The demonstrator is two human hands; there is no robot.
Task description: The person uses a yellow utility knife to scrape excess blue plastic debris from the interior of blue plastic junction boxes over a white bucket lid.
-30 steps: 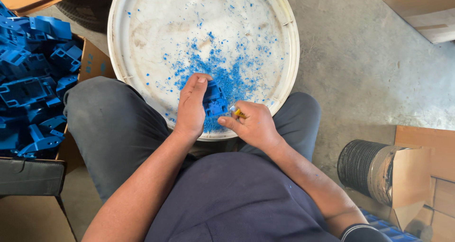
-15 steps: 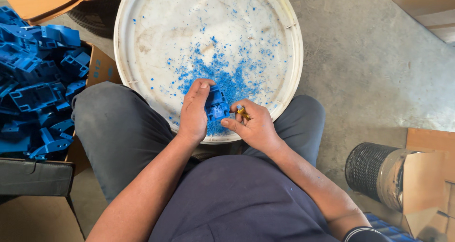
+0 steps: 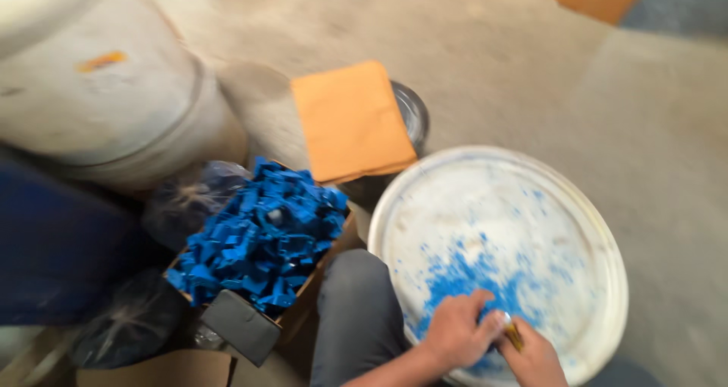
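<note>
Down at the person's knees, the left hand [image 3: 455,330] and right hand [image 3: 537,357] meet over blue shavings [image 3: 462,277] on a round white lid [image 3: 576,213]; the right fingers are clamped on a small yellowish tool [image 3: 514,335], the left curled over something I cannot make out. Left of the knee, a cardboard box [image 3: 303,303] holds blue plastic parts [image 3: 262,235]. Farther off, an orange folder [image 3: 350,120] rests on a dark can [image 3: 413,114].

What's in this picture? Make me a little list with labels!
Left hand: rests on blue plastic bits on a round white lid
Right hand: holds a small yellowish tool, kind unclear
Beside the knee: cardboard box heaped with blue plastic parts
Behind: orange folded cardboard over a dark container, a big white drum
Floor: grey concrete
Picture: blurred
</note>
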